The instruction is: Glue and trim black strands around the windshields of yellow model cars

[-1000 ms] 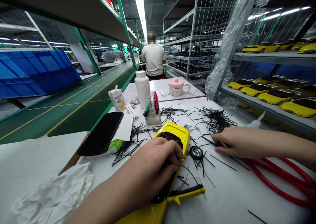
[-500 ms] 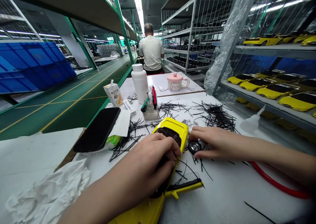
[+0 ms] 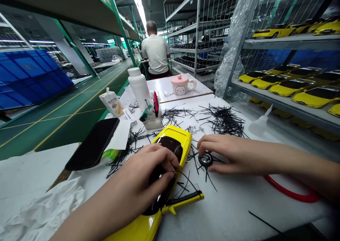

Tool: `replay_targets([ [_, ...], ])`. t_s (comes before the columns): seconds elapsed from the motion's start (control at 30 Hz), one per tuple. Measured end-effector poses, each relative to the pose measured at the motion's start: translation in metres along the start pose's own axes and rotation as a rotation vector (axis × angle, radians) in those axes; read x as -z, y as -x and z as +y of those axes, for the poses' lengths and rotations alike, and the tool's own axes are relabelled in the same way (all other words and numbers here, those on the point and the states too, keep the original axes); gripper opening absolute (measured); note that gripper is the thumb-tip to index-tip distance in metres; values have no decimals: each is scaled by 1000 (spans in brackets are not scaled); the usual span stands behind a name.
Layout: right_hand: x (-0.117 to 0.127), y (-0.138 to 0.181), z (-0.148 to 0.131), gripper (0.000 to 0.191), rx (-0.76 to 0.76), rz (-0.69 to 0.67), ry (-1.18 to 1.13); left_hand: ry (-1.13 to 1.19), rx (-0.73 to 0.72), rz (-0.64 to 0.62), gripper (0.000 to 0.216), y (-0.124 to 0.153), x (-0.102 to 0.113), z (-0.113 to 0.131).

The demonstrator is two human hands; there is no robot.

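Observation:
A yellow toy car body (image 3: 177,140) with a dark roof lies on the white table (image 3: 233,212), one door (image 3: 186,199) swung open. My left hand (image 3: 147,179) rests on its roof, fingers curled over it and holding it down. My right hand (image 3: 225,154) is just right of the car, its fingers closed round a small black wheel with a silver hub (image 3: 205,159) that sits on the table. Thin black rods (image 3: 223,120) lie scattered around both hands.
A black phone (image 3: 92,147), crumpled white paper (image 3: 42,212), a white bottle (image 3: 138,88), a drink carton (image 3: 111,104), a pen holder (image 3: 151,118), a pink mug (image 3: 180,85) and a red hose (image 3: 289,193) lie around. Shelves of yellow cars (image 3: 305,95) stand right. A person (image 3: 155,53) sits ahead.
My right hand has moved left from the rod pile to the loose wheel beside the car and closed on it. My left hand has stayed on the car roof.

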State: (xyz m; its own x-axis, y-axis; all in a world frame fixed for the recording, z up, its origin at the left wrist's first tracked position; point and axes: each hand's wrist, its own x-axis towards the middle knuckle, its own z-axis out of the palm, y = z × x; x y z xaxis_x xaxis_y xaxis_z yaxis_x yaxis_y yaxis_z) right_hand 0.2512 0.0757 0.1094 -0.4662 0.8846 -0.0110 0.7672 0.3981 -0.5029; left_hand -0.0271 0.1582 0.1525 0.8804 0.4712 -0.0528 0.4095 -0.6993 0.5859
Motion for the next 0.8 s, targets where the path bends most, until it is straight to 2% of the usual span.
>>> replay_targets([
  [0.1, 1, -4, 13, 14, -37, 144, 100, 4, -7, 11, 16, 0, 0, 3],
  [0.23, 7, -18, 35, 18, -203, 289, 254, 17, -83, 54, 16, -2, -4, 6],
  [0.33, 14, -30, 46, 17, -264, 273, 314, 49, -138, 86, 17, -3, -9, 7],
  [0.47, 19, -43, 47, 14, -259, 184, 356, 126, -162, 151, 18, -2, -14, 9],
  [0.67, 17, -51, 42, 8, -223, 140, 343, 383, 30, 288, 9, -3, -16, 12],
  [0.8, 6, -52, 45, 8, -227, 174, 337, 675, 107, 303, 11, -5, -19, 12],
])
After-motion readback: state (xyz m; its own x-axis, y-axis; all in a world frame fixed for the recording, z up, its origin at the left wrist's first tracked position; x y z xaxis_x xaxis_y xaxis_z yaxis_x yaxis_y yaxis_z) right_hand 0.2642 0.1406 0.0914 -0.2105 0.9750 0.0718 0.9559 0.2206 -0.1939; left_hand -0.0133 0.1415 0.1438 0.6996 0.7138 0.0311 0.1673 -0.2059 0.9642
